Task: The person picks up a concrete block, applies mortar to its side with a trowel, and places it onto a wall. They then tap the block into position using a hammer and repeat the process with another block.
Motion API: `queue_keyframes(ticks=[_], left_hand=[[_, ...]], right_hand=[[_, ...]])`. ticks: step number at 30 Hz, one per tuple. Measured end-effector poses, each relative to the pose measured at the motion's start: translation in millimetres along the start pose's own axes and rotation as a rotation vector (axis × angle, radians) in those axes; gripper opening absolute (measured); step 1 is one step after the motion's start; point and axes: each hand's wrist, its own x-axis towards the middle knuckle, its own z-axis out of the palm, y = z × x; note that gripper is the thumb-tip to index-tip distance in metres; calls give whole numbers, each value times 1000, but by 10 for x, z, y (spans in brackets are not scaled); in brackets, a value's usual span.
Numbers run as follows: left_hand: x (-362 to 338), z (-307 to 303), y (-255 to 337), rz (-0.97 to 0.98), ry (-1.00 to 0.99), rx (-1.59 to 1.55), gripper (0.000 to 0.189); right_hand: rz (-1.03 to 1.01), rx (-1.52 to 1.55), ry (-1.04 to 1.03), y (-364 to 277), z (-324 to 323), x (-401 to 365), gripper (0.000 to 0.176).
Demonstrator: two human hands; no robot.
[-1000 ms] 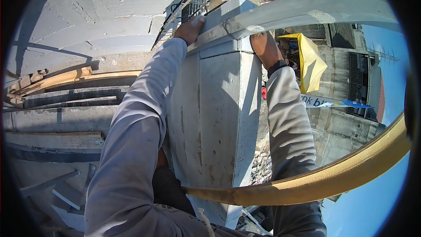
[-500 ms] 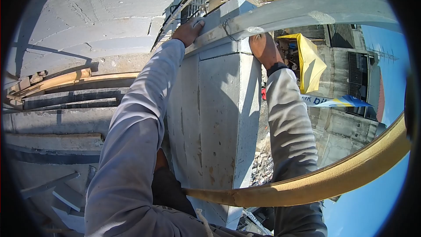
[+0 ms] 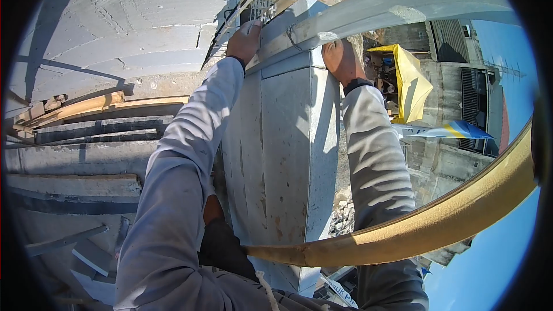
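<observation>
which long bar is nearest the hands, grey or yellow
The grey bar atop the column, beside left hand and right hand; the yellow bar crosses lower down.

Concrete column [image 3: 282,138]: square section, upright, pale grey, smooth faces. Faint vertical seams, rust-brown stains low down, and a horizontal joint line just below the top. One face is sunlit, the adjoining one partly in shadow. Grey plank [image 3: 403,3]: long and flat, lying across the column top. Its near end sits at the column's left top edge and the rest overhangs far right; pale mortar blobs on it. Thin dark wire loop [image 3: 295,37] wraps the plank at the column's top corner.
</observation>
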Motion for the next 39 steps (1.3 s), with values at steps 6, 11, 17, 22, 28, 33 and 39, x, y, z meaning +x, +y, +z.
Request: queue_keyframes(ticks=[6, 11, 17, 22, 28, 33, 39], left_hand=[[-263, -313, 901, 177, -214, -198, 61], [-227, -596, 1351, 204, -504, 28, 53], [212, -441, 1118, 497, -664, 219, 26], [349, -447, 1158, 717, -748, 393, 24], [369, -421, 1141, 650, -772, 344, 23], [317, -409, 1179, 605, -810, 271, 22], [336, -375, 1110, 484, -806, 227, 17]], right_hand=[[138, 103, 0, 57, 170, 49, 40], [360, 331, -19, -114, -74, 45, 52], [192, 226, -92, -33, -10, 62, 53], [297, 378, -16, 44, 113, 57, 53], [20, 358, -62, 183, 205, 99, 55], [261, 547, -5, 2, 12, 29, 29], [222, 587, -1, 109, 135, 52, 59]])
